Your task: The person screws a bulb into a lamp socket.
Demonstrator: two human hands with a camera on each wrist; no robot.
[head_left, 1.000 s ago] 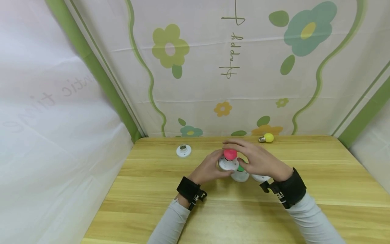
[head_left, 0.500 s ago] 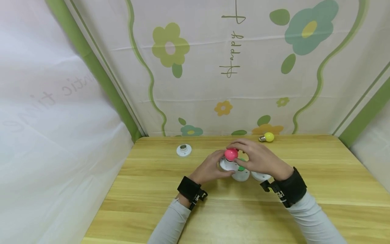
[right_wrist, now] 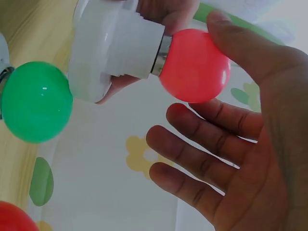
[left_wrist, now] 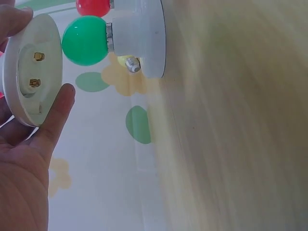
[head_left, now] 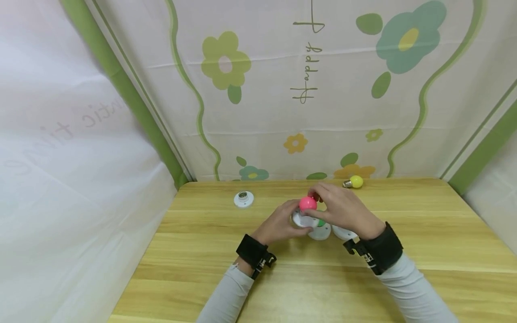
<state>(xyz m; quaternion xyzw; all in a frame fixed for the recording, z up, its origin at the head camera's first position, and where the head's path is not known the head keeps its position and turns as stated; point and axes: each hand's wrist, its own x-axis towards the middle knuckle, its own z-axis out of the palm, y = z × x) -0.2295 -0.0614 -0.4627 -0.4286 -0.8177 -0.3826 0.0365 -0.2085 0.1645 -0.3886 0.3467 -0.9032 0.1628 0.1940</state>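
My left hand [head_left: 278, 223] holds a white lamp socket [right_wrist: 130, 43] by its round base, thumb and fingers around the rim, off the table. The left wrist view shows the base's open underside with two brass terminals. A pinkish-red light bulb [head_left: 308, 203] sits in that socket, its metal collar showing at the socket's mouth. My right hand [head_left: 343, 206] pinches the bulb between thumb and index finger, with the other fingers spread beside it in the right wrist view. Just behind the held base, a green bulb [left_wrist: 85, 41] stands in another socket [head_left: 320, 232].
A second red bulb [left_wrist: 94, 6] is in a socket base [head_left: 344, 233], partly hidden under my right hand. A loose yellow bulb [head_left: 355, 181] lies near the table's back edge. A bulbless socket [head_left: 243, 199] stands at the back left. Printed cloth [head_left: 262, 112] hangs behind the table.
My right fingers have drawn back from over the bulb's top to its right side, turning at the wrist. The bulb and held socket have shifted slightly right.
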